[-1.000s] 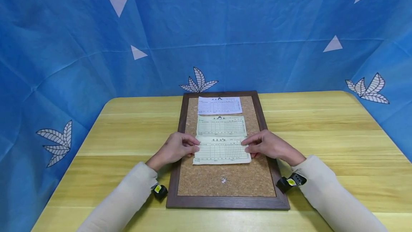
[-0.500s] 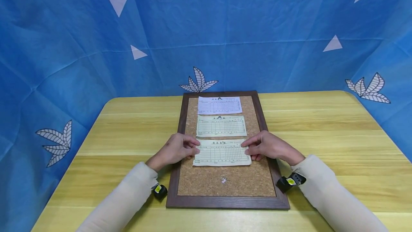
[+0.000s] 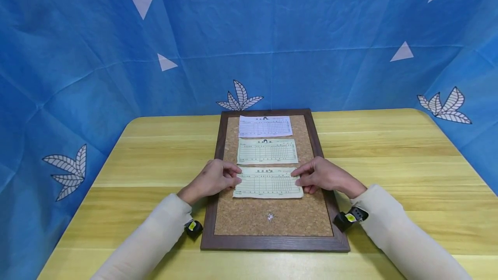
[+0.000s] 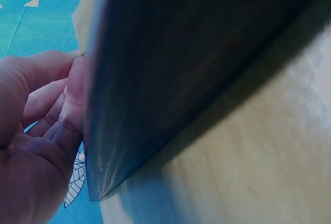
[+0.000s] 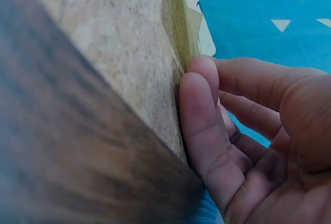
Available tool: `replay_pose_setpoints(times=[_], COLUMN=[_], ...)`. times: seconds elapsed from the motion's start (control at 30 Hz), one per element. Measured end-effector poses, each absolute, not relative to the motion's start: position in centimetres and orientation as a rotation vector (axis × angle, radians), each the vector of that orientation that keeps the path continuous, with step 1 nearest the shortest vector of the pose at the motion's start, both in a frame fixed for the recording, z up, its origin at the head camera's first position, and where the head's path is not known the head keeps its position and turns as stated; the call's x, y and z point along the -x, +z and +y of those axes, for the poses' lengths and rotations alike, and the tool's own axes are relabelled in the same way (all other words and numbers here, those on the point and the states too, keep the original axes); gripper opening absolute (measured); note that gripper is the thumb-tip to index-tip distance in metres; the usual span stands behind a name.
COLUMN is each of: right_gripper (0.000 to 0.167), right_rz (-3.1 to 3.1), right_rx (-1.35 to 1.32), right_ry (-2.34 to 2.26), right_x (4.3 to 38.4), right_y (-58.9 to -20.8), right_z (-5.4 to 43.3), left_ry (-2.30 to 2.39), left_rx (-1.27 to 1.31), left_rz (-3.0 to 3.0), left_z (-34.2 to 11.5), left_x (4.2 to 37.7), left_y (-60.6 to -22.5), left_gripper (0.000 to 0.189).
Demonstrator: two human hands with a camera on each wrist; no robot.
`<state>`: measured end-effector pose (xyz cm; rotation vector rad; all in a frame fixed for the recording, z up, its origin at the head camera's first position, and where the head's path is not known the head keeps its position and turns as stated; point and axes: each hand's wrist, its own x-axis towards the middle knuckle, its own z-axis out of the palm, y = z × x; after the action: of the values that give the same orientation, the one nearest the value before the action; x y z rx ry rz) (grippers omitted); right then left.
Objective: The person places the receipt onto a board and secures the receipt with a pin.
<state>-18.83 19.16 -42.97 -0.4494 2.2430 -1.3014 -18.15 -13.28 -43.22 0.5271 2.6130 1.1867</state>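
Note:
My left hand point(image 3: 212, 179) pinches the left edge of a pale green printed receipt slip point(image 3: 268, 183). At the slip's other end, my right hand point(image 3: 326, 178) pinches the right edge between thumb and fingers. The slip lies low over the corkboard point(image 3: 249, 224), just below a second green receipt slip point(image 3: 267, 151), with a narrow strip of cork between them. A whitish slip point(image 3: 266, 127) is topmost. Small round pin heads show at the top edges of those upper two. In the right wrist view, the fingertips point(image 5: 195, 87) are close against the cork.
Near the board's bottom lies a small cluster of shiny whitish bits point(image 3: 270, 217), too small to identify. A dark brown frame point(image 3: 272, 243) borders the cork. The board lies on a yellow wooden table point(image 3: 389, 163), with a blue patterned cloth point(image 3: 272, 33) hanging behind.
The held receipt slip has shifted slightly toward me. A second ago its top edge met the middle slip; now a cork gap separates them. Both hands keep their pinch.

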Motion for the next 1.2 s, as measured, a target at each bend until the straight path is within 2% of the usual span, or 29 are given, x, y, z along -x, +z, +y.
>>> replay_pose_setpoints(times=[1.2], right_gripper=[0.031], right_rz=[2.262], right_rx=[0.418], right_ry=[-1.306], right_x=[18.69], right_y=[-42.9], right_z=[18.88], left_ry=[1.035], left_rx=[-0.57], left_rz=[2.704], left_z=[-13.15], left_x=[18.14], left_y=[-43.15], left_gripper=[0.022])
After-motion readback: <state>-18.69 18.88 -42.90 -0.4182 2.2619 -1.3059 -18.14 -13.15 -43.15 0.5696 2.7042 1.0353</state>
